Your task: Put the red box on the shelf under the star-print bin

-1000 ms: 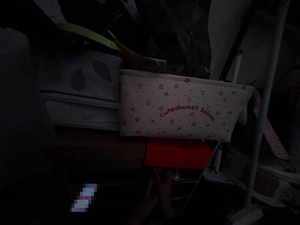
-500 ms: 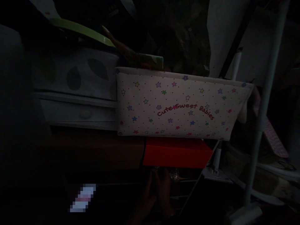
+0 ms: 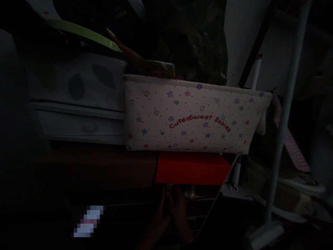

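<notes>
The scene is very dark. My left hand (image 3: 159, 218) and my right hand (image 3: 182, 212) are low in the middle, pressed close together with fingers pointing up. They sit just under a red box (image 3: 192, 168), next to a small glittery object (image 3: 189, 192). The fingers look closed around something between them that the darkness hides. Above the red box lies a cream fabric organiser (image 3: 192, 116) with coloured stars and the words "Cute Sweet Babies".
A white drawer unit (image 3: 83, 126) with a leaf-patterned box (image 3: 78, 81) on it stands at the left, over a brown board (image 3: 99, 166). White rack poles (image 3: 282, 114) and cluttered shelves fill the right. A green tray (image 3: 83, 33) lies on top.
The view has drifted, so everything sits slightly further left and higher in the picture. My hands stay together below the red box, nearly unmoved.
</notes>
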{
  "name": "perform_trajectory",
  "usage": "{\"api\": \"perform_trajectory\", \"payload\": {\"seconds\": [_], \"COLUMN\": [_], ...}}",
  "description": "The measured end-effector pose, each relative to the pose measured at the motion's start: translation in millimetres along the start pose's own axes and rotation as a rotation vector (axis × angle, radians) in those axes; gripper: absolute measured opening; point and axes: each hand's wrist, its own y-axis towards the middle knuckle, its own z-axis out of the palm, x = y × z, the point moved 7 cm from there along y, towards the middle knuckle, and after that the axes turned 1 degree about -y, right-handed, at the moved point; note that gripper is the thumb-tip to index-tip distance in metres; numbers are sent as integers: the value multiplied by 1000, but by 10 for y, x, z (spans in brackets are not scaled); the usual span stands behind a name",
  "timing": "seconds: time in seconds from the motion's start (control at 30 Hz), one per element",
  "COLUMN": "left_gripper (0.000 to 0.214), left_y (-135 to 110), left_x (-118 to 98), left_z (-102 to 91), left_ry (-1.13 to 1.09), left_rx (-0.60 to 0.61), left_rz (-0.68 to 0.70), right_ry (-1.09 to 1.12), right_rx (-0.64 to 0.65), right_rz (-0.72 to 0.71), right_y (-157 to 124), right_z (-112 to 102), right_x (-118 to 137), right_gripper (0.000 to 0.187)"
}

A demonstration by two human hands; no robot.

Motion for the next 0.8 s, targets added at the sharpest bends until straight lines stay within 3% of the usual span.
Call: {"api": "perform_trajectory", "payload": {"seconds": [0.1,0.27,0.4,0.5,0.6,0.7,0.8], "left_gripper": [79,66,54,47,42,38,40], "left_y": [-29,-82,-105,-114,-109,-104,-92], "left_x": [-34,-158,-195,-211,-191,-176,-138], "left_z": [8,-118,-195,-167,-82,13,65], "left_ry": [81,343,350,337,339,346,315], "left_rx": [-47,-303,-400,-382,-301,-203,-148], "left_rz": [55,136,164,204,187,182,173], "right_ry": [-115,-474,-912,-1158,-1223,-1190,-971], "right_rx": [-24,-206,-126,-63,-54,-56,-88], "right_rz": [-9,-31,-36,-10,-25,9,-18], "right_y": [0,109,174,161,158,190,229], "right_z": [-186,-756,-844,-771,-717,-729,-742], "right_x": [-40,-198,-456,-657,-717,-708,-621], "right_gripper": [47,44,54,60,59,56,49]}}
